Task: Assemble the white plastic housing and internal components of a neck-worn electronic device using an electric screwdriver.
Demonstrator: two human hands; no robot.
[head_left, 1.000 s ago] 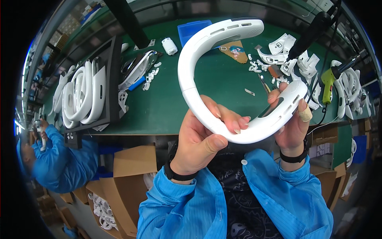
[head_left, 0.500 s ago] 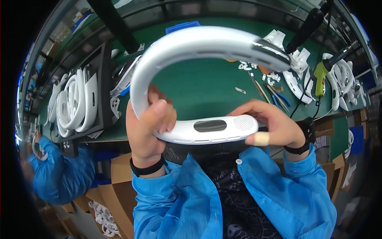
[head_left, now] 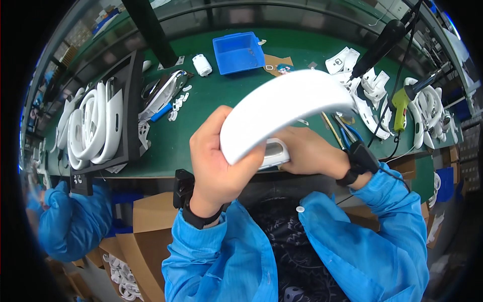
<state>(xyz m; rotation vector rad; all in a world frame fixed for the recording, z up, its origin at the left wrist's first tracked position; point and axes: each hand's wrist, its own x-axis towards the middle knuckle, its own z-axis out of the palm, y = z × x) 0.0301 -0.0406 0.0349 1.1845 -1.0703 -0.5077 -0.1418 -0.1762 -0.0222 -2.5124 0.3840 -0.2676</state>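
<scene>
A white, curved neck fan (head_left: 287,103) is held above the front of the bench, its broad smooth outer side turned up. My left hand (head_left: 221,158) grips one side of the curve, thumb across the front and the other fingers largely hidden behind it. Beneath the arch, my right hand (head_left: 312,153) closes around the lower arm of the fan, where a dark oval window shows. Its fingertips are mostly out of sight. Both wrists wear black straps.
A blue bin (head_left: 239,53) stands at the back of the green bench. Left is a dark tray (head_left: 132,108) of white curved parts. A yellow-green electric screwdriver (head_left: 401,108), pliers (head_left: 347,132) and white shells lie right. A co-worker's blue sleeve (head_left: 70,216) shows at far left.
The neck fan has been tipped and turned, so its outer side now faces up instead of its inner opening. My left hand has moved right, and both hands have come closer together.
</scene>
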